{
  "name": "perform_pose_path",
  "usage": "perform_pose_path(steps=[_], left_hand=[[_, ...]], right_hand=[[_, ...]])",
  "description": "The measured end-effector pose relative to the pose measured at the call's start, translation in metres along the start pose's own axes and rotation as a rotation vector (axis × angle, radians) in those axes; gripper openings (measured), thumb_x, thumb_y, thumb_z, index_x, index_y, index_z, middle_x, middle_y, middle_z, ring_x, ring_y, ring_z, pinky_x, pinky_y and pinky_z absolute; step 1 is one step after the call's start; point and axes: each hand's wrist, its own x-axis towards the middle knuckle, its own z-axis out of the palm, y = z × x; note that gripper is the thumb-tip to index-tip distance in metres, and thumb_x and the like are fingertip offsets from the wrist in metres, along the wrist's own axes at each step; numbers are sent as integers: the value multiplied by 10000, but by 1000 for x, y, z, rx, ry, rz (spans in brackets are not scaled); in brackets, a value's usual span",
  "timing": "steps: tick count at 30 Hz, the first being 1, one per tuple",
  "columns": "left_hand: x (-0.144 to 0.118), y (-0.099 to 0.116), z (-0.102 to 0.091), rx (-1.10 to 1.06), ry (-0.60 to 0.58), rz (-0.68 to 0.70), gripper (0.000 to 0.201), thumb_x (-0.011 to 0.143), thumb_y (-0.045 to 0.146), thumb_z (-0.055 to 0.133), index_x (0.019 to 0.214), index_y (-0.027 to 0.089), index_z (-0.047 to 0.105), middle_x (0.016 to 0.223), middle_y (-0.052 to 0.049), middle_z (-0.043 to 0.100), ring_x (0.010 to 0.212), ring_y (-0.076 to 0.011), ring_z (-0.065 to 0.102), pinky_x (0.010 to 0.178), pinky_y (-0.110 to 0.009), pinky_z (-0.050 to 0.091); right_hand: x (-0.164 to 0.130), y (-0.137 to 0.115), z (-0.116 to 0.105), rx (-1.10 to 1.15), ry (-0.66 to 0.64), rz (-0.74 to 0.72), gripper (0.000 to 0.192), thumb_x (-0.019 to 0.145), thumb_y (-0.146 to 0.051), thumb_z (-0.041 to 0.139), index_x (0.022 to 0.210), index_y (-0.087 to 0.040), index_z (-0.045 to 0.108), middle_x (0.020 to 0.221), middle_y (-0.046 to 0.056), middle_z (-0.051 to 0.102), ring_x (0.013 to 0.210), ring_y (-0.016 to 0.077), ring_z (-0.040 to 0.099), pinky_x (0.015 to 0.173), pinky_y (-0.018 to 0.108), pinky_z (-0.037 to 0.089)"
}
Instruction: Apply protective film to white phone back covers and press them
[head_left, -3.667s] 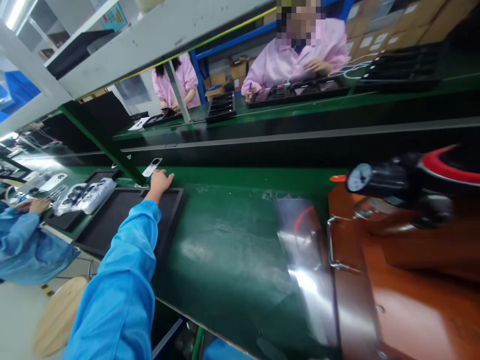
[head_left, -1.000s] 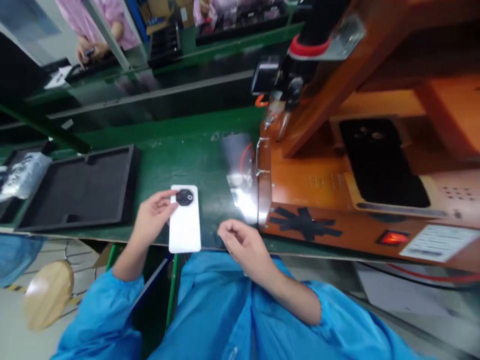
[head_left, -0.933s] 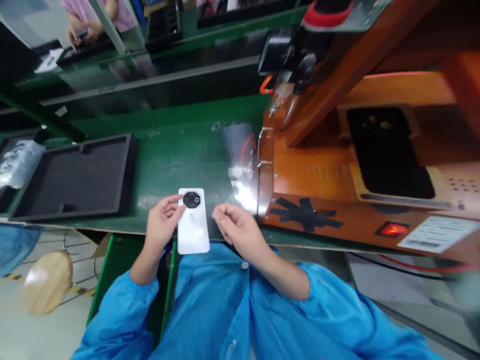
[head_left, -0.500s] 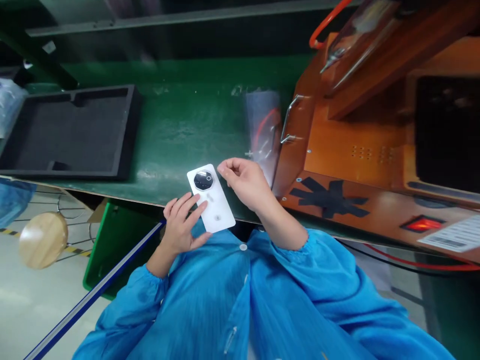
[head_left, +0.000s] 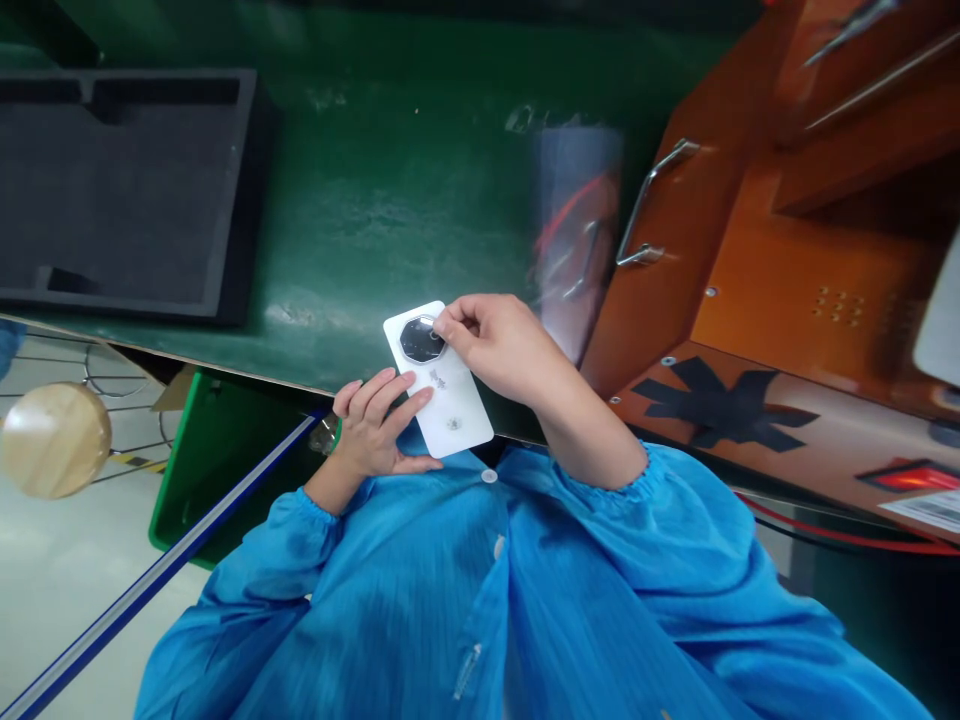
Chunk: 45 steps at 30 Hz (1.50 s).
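I have the white phone back cover (head_left: 442, 385) held over the near edge of the green bench (head_left: 390, 210), just above my lap, tilted so its top end points up and to the left. My left hand (head_left: 375, 430) supports it from below and from the left side, fingers spread flat along its lower half rather than curled tight. My right hand (head_left: 502, 345) comes in from the right with thumb and forefinger pinched together at the dark octagonal camera ring (head_left: 421, 340) near the cover's top; I cannot tell whether they grip a film tab or only press on the ring. Farther left on the bench lies a black foam tray (head_left: 127, 190), well apart from the cover. To the right stands an orange machine housing (head_left: 757, 300) with a metal handle (head_left: 649, 215) on its side and black tape (head_left: 720, 400) on its front face.
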Motion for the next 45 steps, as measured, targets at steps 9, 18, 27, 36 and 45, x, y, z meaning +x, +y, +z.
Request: perform_pose_path(steps=[9, 18, 27, 36, 45], left_hand=[[-5, -2, 4, 161, -40, 20, 880, 790, 992, 445, 1404, 403, 671, 1321, -51, 746, 1252, -321, 631, 1125, -483, 327], [8, 1, 2, 101, 85, 101, 794, 923, 839, 442, 1480, 304, 627, 1314, -78, 750, 1247, -291, 633, 1148, -430, 310], [1, -1, 5, 79, 70, 49, 778, 881, 873, 467, 1440, 366, 659, 1322, -56, 753, 1238, -311, 636, 1120, -461, 297], [-11, -5, 9, 188, -68, -27, 843, 740, 981, 491, 1261, 374, 755, 1305, -61, 751, 1258, -343, 613, 1126, -482, 297], [7, 0, 2, 96, 79, 83, 753, 899, 794, 521, 1490, 338, 615, 1343, -62, 736, 1242, -306, 626, 1136, -455, 309]], right_hand=[[3, -10, -2, -128, -10, 59, 180, 1006, -224, 648, 843, -174, 708, 805, 44, 695, 705, 171, 542, 679, 324, 326], [1, -10, 2, -248, 19, 53, 197, 1029, -272, 609, 888, -192, 721, 833, 36, 711, 715, 183, 579, 675, 327, 347], [2, -11, 2, -266, 30, 69, 185, 1038, -273, 619, 912, -197, 730, 850, 46, 719, 751, 198, 592, 674, 323, 344], [2, -9, 4, -272, 69, 40, 181, 1026, -266, 607, 922, -199, 739, 854, 48, 728, 756, 209, 611, 679, 331, 362], [2, -9, 6, -287, 73, 49, 161, 1019, -260, 621, 946, -197, 751, 936, 59, 755, 835, 224, 656, 709, 339, 399]])
